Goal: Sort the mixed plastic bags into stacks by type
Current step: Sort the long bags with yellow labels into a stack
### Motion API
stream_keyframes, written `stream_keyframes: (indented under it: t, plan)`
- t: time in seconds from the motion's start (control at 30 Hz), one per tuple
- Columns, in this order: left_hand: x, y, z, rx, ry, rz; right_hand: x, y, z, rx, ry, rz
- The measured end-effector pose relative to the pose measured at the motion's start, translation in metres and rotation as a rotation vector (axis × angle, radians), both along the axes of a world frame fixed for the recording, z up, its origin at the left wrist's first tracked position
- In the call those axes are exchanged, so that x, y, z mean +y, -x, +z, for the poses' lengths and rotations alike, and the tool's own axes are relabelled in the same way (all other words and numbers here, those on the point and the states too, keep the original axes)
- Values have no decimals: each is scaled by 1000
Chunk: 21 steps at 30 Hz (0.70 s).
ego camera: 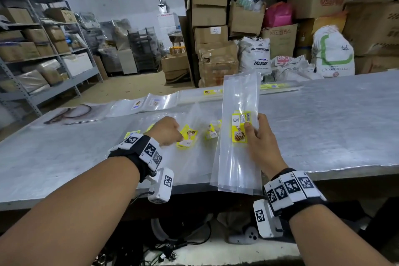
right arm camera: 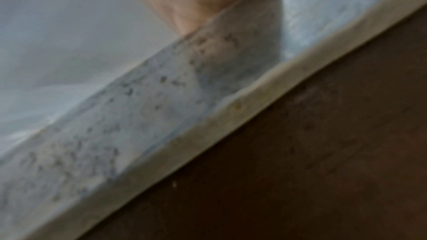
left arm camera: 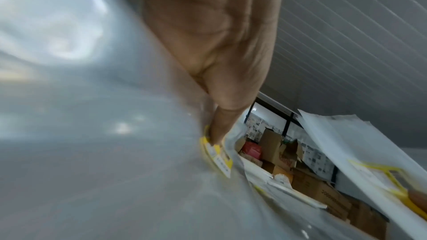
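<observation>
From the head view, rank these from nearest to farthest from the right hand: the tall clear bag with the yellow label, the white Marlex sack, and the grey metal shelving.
1. The tall clear bag, gripped by the right hand at its yellow label.
2. The white Marlex sack, straight ahead beyond the table's far edge.
3. The grey metal shelving, far across on the left.

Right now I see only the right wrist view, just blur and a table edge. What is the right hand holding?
Observer: The right hand grips a long clear bag with a yellow label, held up over the table.
Operator: And the left hand?
Observer: The left hand pinches a yellow-labelled bag in the loose pile.
Operator: Anything laid out already?
Observer: A row of flat bags lies along the table's far edge.
</observation>
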<state>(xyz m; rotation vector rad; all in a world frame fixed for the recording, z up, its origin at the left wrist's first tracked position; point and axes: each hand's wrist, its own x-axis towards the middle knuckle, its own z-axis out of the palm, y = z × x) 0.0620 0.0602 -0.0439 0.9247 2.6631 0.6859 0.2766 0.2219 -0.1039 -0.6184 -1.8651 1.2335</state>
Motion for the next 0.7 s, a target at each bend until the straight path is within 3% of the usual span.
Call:
stream_keyframes:
  t: [0.1, 0.23, 0.37, 0.47, 0.7]
  plan:
    - [0, 4, 7, -37, -313, 49, 0, 0, 1, -4, 14, 7]
    - [4, -6, 29, -226, -730, 27, -2, -2, 3, 2, 14, -4]
    - [12, -31, 41, -431, -973, -75, -3, -3, 3, 15, 22, 8]
    - [25, -56, 34, -534, -975, -139, -3, -1, 3, 51, 19, 11]
    - [62, -101, -11, -426, -736, -108, -4, 1, 4, 231, 48, -12]
